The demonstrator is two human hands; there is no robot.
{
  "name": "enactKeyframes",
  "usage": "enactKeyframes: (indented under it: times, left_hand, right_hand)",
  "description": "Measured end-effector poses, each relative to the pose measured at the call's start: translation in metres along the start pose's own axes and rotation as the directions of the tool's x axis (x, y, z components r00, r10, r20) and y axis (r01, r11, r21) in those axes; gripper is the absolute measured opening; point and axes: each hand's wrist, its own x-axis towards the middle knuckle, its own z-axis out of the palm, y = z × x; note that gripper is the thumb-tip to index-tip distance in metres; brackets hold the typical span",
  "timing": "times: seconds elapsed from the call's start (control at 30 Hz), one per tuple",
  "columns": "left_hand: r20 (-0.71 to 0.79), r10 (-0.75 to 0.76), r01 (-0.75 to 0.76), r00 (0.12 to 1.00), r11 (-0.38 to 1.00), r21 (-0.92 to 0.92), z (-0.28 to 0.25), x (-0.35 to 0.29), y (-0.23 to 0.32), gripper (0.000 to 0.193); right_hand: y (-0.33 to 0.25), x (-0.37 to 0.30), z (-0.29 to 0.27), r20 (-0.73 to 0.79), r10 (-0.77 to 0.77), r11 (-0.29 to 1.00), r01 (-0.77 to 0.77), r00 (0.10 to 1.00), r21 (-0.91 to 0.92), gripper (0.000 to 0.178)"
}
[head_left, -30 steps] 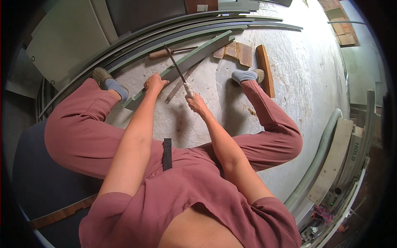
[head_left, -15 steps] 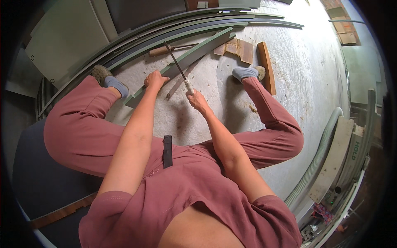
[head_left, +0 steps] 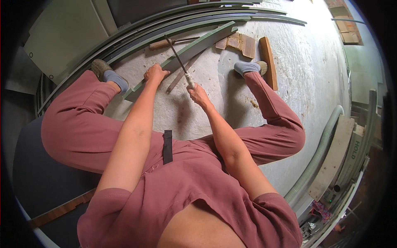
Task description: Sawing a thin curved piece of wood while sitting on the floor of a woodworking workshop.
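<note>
Evidently a long green strip [head_left: 182,56] is pinned flat on the concrete floor [head_left: 306,62] by the left hand [head_left: 155,73], seemingly to steady it, while a file [head_left: 178,61] is gripped at its pale handle by the closed right hand [head_left: 198,94]. Curved strips [head_left: 198,16] are stacked at 12 o'clock; bare floor is left at 2 o'clock

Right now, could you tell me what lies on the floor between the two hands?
In the head view, a thin dark strip lies between left hand and right hand.
</note>
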Motion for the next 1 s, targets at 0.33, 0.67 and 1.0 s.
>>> enactKeyframes:
  times: [0.33,0.67,1.0]
  left_hand:
    - [-0.004,0.039,-0.039,0.999,0.999,-0.003,-0.002,-0.001,0.002,0.054]
    - [0.019,0.003,-0.003,1.000,1.000,0.009,-0.003,-0.002,0.003,0.054]
    - [0.014,0.026,-0.026,1.000,1.000,0.003,-0.007,-0.002,0.003,0.057]
  right_hand:
    - [0.014,0.005,0.007,-0.041,-0.076,0.992,0.080,0.996,0.102,0.013]
    - [0.004,0.002,0.002,0.061,0.054,0.992,-0.060,0.997,0.108,0.022]
    - [0.009,0.006,0.003,0.029,0.017,0.999,-0.018,0.999,0.043,0.023]
